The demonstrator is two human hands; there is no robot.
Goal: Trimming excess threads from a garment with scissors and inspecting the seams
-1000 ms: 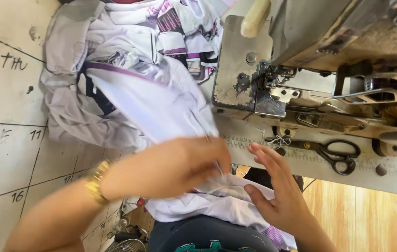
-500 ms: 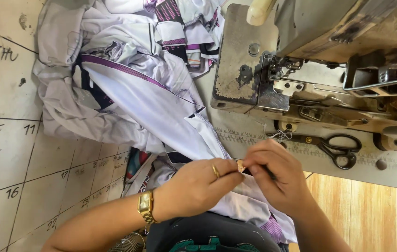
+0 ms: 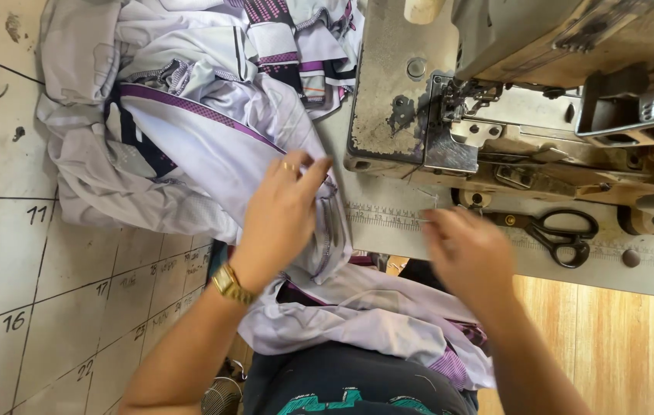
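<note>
— Head view, and I'm reading it from my end: what is the left hand (image 3: 285, 211) doing?

— I see it resting on the pale lilac garment (image 3: 212, 138), fingers drawn together and pinching a fold of the cloth near the edge of the sewing machine (image 3: 496, 100). A ring shows on one finger and a gold watch (image 3: 229, 283) sits at the wrist. The hand is closed on the fabric, not spread flat.

— And the right hand (image 3: 469, 250)?

— It is blurred for me. It hovers just in front of the machine bed, over the strip of worktop (image 3: 650, 273) with the ruler markings. The fingers look loosely curled, but I cannot tell whether they hold anything or how far they are apart.

— Where does the garment lie?

— I see most of it heaped on the left, over the marked-off surface with squares drawn on it, purple trim running across it diagonally. From the left hand it trails down toward the person's lap, where more of the same cloth is bunched below both hands.

— Anything else near the hands?

— Black-handled scissors (image 3: 561, 234) lie on the worktop just to the right of the right hand, apart from it. The needle area of the machine is above the right hand, near but not touching.
</note>
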